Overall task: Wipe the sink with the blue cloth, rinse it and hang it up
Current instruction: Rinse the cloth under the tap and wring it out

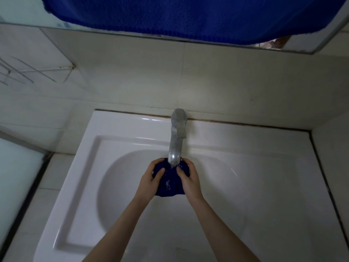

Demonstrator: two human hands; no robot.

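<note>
The dark blue cloth (171,183) is bunched and wet, held over the bowl of the white sink (120,144) right under the spout of the metal tap (177,140). Water runs from the spout onto it. My left hand (150,179) grips the cloth's left side, with the thumb on top. My right hand (188,176) grips its right side, fingers curled over the upper edge. Both forearms reach in from the bottom of the view.
A large blue towel (188,17) hangs across the top, in front of a mirror (22,10). A wire rack (22,72) is fixed to the tiled wall at the left. A tiled ledge (330,167) borders the sink on the right.
</note>
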